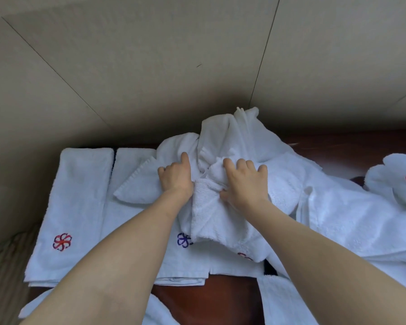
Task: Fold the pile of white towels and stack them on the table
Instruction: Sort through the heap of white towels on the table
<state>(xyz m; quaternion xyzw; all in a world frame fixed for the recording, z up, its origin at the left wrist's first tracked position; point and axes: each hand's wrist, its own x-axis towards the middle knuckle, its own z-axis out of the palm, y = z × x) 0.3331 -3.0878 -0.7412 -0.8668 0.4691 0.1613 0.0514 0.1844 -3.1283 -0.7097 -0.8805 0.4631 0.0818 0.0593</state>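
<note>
Hands: both bare forearms reach forward over a dark red-brown table point(206, 299); the hands sit close together, a bunch of white cloth between them.
Left hand point(175, 178): back up, fingers curled down into the crumpled pile, forefinger stretched toward the wall; it grips a fold of towel.
Right hand point(243, 181): fingers spread and bent over a raised wad of towel, thumb tucked under its near edge, pinching the cloth.
Held towel point(211, 214): a rumpled white towel, gathered between the two hands and draping toward the viewer over the folded ones.
Pile point(234, 134): unfolded white towels heaped against the wall at the table's far edge, spilling to the right across the tabletop.
Left stack point(77, 207): a folded towel lying flat at the table's left end, with a red and blue flower logo point(62, 242) near its front.
Middle stack point(127, 221): a second folded towel just beside the first, partly under the left forearm; a blue logo point(184, 239) shows at the edge of the held towel.
Right edge: another white towel point(394, 174) with a red mark, cut off by the frame.
Foreground: more white cloth point(284, 301) hangs over the table's near edge.
Backdrop: a beige panelled wall point(150, 66) with thin dark seams.
</note>
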